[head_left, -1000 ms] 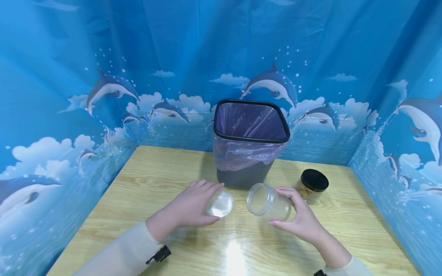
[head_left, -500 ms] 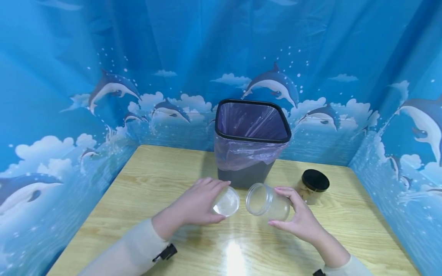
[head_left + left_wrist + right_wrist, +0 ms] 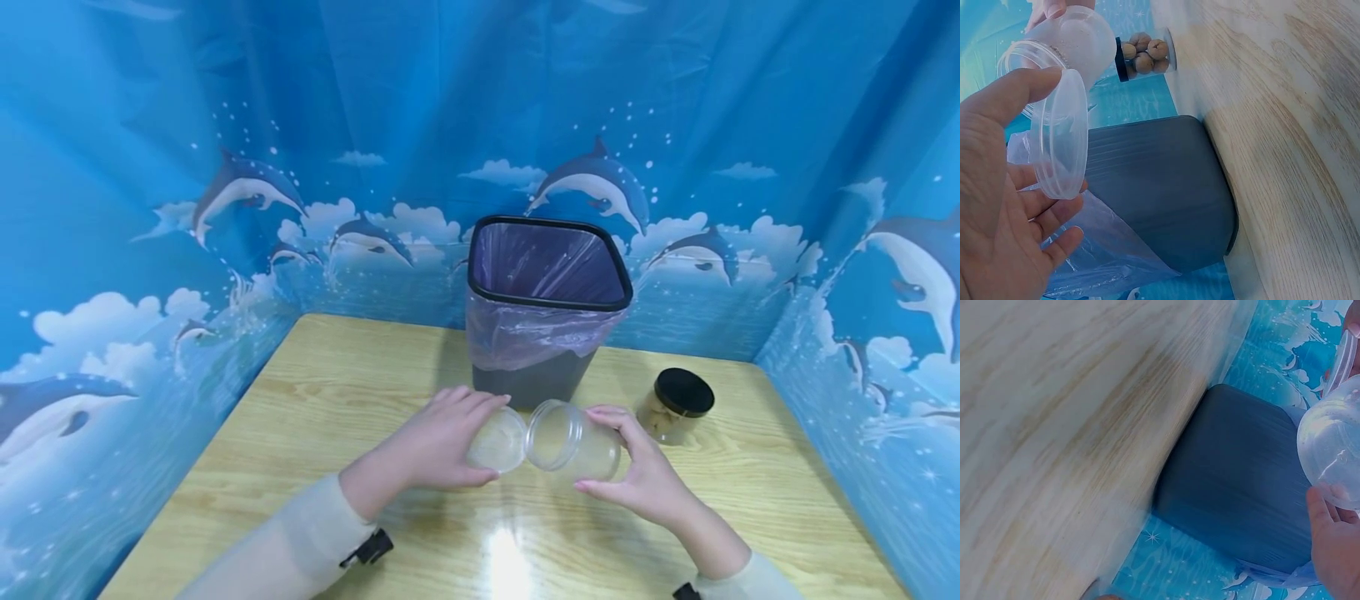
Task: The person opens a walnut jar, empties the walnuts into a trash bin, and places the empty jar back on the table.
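Note:
My left hand [image 3: 427, 446] grips a clear round plastic lid [image 3: 498, 442] by its edge, thumb on one side and fingers on the other. My right hand [image 3: 637, 471] holds a clear plastic jar [image 3: 596, 450] around its body, tipped on its side with the threaded mouth facing left. Lid and jar mouth meet edge to edge in the head view. In the left wrist view the lid [image 3: 1063, 140] stands on edge and overlaps the jar's mouth. Seen from the right wrist, the jar's rounded base [image 3: 1332, 447] faces the camera, and no contents show in it.
A dark grey bin [image 3: 525, 387] with a black rim and a purple liner stands just behind the hands. To the right is a black-lidded jar [image 3: 684, 393] holding several walnuts [image 3: 1144, 55]. A dolphin-print curtain [image 3: 375, 125] surrounds the wooden table [image 3: 322, 375].
The left hand has moved the lid rightward, and the right hand has brought the jar slightly left. The gap between lid and jar mouth has closed in the head view.

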`<move>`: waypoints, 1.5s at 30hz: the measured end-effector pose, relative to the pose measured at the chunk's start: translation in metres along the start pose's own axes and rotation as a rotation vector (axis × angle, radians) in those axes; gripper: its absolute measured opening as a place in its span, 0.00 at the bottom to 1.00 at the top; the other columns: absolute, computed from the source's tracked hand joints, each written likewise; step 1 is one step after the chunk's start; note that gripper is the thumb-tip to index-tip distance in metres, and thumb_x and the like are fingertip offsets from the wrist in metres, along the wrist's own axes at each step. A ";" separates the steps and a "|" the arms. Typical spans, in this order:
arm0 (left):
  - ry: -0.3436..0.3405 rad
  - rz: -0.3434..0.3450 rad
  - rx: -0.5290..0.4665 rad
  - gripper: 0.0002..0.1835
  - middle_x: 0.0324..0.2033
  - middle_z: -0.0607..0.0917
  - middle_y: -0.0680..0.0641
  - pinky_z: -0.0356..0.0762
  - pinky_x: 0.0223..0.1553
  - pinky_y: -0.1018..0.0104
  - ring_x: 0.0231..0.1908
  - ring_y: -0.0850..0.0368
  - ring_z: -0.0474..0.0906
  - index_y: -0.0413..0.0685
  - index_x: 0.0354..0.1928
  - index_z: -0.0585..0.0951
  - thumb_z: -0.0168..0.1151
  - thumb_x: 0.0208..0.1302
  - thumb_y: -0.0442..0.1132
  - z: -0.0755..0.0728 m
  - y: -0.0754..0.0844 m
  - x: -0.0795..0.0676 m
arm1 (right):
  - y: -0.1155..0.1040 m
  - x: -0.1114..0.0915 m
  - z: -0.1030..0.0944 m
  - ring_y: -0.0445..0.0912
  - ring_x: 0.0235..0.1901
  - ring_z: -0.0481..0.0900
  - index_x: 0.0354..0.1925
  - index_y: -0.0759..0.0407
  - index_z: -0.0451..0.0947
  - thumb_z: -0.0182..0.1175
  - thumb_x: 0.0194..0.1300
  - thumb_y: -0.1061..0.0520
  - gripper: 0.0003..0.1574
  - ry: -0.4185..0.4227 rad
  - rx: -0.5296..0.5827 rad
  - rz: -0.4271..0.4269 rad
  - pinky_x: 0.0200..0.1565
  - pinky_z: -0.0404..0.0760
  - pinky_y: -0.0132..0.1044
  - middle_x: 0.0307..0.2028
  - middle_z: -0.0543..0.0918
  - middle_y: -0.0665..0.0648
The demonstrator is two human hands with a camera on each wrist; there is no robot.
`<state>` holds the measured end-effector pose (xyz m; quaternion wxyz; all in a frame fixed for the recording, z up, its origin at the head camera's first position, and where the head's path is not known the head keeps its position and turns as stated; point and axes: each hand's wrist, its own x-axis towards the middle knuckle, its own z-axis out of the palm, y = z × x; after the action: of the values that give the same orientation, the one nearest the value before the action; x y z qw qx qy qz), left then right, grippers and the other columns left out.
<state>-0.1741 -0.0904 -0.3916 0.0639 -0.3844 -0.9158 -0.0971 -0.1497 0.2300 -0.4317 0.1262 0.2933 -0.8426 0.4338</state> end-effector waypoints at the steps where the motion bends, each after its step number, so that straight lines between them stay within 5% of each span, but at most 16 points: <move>1: 0.003 0.002 0.000 0.54 0.68 0.72 0.49 0.60 0.69 0.49 0.63 0.51 0.69 0.48 0.76 0.62 0.68 0.53 0.67 0.000 0.000 0.000 | 0.000 0.000 0.000 0.36 0.63 0.69 0.64 0.56 0.69 0.85 0.38 0.60 0.56 -0.001 0.002 -0.001 0.63 0.65 0.24 0.62 0.73 0.54; 21: 0.102 0.027 -0.164 0.56 0.67 0.72 0.54 0.57 0.70 0.50 0.64 0.56 0.67 0.55 0.78 0.57 0.70 0.51 0.67 0.007 -0.002 0.007 | 0.002 0.002 0.002 0.41 0.62 0.70 0.66 0.51 0.69 0.84 0.41 0.54 0.55 -0.042 -0.030 0.025 0.62 0.66 0.24 0.62 0.73 0.50; 35: 0.142 0.117 -0.264 0.55 0.69 0.71 0.52 0.59 0.70 0.52 0.66 0.57 0.66 0.51 0.77 0.57 0.72 0.52 0.64 0.006 0.009 0.017 | -0.004 0.006 0.009 0.46 0.62 0.71 0.66 0.48 0.68 0.83 0.43 0.47 0.54 -0.095 -0.059 0.039 0.60 0.75 0.50 0.63 0.72 0.48; 45: 0.131 0.111 -0.274 0.53 0.67 0.72 0.51 0.60 0.70 0.54 0.66 0.57 0.67 0.49 0.74 0.63 0.71 0.52 0.67 0.011 0.015 0.023 | -0.003 0.007 0.013 0.47 0.62 0.72 0.67 0.48 0.69 0.82 0.44 0.46 0.54 -0.110 -0.033 0.032 0.61 0.75 0.48 0.63 0.72 0.48</move>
<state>-0.1798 -0.0622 -0.3965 0.0760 -0.4326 -0.8651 -0.2421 -0.1532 0.2153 -0.4342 0.0777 0.3012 -0.8599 0.4048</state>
